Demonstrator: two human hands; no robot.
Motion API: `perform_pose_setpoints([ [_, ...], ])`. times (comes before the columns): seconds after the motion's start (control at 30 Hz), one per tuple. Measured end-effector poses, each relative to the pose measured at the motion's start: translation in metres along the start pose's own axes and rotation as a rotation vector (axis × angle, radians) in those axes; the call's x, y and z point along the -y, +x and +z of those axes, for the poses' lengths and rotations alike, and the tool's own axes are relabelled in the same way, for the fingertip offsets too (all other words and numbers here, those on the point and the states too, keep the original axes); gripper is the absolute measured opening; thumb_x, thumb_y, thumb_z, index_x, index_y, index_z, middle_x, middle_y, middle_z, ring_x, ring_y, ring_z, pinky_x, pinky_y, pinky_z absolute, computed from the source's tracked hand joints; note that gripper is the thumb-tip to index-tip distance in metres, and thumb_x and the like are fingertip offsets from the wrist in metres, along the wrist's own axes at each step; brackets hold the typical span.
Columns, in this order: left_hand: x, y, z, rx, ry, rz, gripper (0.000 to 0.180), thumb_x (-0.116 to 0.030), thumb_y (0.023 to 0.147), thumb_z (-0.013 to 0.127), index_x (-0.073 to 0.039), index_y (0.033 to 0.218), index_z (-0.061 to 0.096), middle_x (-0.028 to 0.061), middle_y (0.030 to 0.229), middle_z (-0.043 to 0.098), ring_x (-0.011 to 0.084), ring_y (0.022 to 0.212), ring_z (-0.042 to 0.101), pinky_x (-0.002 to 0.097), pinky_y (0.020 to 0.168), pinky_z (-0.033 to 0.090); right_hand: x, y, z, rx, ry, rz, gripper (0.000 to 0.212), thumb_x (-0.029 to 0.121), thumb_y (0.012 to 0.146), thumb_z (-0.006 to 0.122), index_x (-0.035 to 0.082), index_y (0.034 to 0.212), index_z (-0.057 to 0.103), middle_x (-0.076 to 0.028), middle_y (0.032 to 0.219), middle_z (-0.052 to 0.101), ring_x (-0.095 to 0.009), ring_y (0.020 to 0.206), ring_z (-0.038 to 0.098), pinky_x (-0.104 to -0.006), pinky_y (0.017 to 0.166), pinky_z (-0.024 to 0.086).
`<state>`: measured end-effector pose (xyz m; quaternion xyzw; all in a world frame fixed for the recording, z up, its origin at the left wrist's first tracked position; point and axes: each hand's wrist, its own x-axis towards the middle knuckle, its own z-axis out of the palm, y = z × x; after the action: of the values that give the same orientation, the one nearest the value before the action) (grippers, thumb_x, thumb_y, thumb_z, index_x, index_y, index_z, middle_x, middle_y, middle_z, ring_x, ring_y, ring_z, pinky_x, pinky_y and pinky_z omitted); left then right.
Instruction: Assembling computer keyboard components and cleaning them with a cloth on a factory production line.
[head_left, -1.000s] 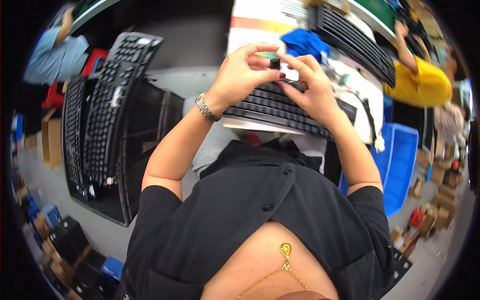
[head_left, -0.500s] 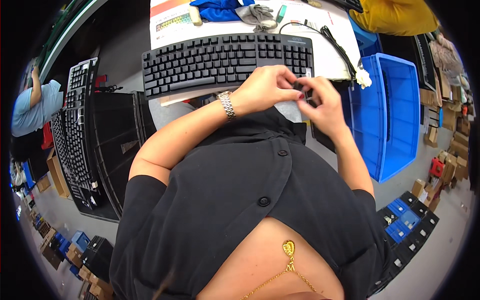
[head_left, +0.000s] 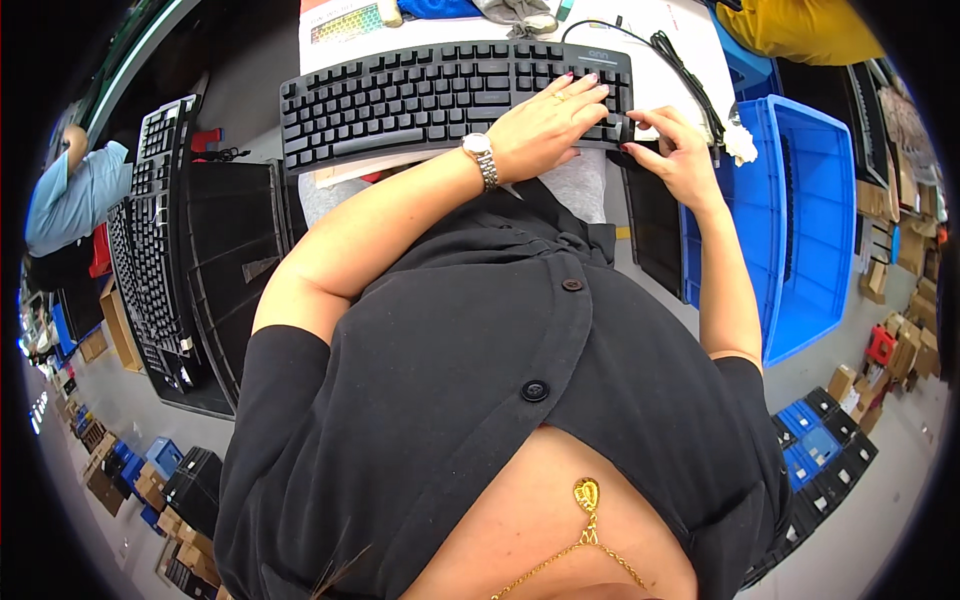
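Black plastic keyboard is covered near three o'clock by open left hand; right hand grip is unclear; uneven pressing could tilt it.

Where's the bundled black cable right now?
In the head view, the bundled cable lies upper right on the white surface, right of the keyboard and beyond the right hand.

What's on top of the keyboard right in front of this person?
The left hand lies over the right part of the keyboard; the right hand is at its right edge. Keys beneath the left hand are covered and cannot be seen.
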<state>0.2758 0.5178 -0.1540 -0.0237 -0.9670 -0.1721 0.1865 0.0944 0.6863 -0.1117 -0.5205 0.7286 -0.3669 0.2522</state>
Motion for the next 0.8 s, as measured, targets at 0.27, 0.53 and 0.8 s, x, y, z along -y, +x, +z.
perform_pose_setpoints([
  [0.27, 0.003, -0.002, 0.003, 0.016, -0.032, -0.012, 0.066, -0.013, 0.075, 0.077, -0.004, 0.133, 0.047, 0.0165, 0.151, 0.042, 0.0314, 0.146, 0.033, 0.0454, 0.123, 0.023, 0.000, 0.007, -0.005, 0.059, -0.023, 0.005, 0.035, 0.008, 0.082, 0.076, 0.006, 0.117, 0.071, 0.001, 0.099, 0.061, -0.007, 0.064, 0.040, -0.0197, 0.057, 0.033],
  [0.53, -0.001, -0.001, -0.002, 0.052, -0.011, -0.019, 0.069, -0.011, 0.074, 0.077, -0.007, 0.135, 0.047, 0.0158, 0.151, 0.043, 0.0319, 0.146, 0.033, 0.0455, 0.123, 0.023, -0.003, 0.009, -0.009, 0.091, -0.078, -0.019, 0.034, 0.009, 0.082, 0.077, 0.006, 0.115, 0.071, 0.002, 0.099, 0.061, -0.007, 0.064, 0.041, -0.0200, 0.057, 0.033],
  [0.8, -0.003, 0.000, 0.000, 0.065, 0.003, -0.013, 0.071, -0.007, 0.074, 0.074, -0.016, 0.140, 0.047, 0.0156, 0.151, 0.042, 0.0337, 0.145, 0.034, 0.0477, 0.123, 0.022, 0.001, 0.013, -0.011, 0.119, -0.168, -0.030, 0.034, 0.009, 0.081, 0.077, 0.005, 0.114, 0.070, 0.000, 0.098, 0.062, -0.011, 0.066, 0.050, -0.0225, 0.060, 0.041],
])
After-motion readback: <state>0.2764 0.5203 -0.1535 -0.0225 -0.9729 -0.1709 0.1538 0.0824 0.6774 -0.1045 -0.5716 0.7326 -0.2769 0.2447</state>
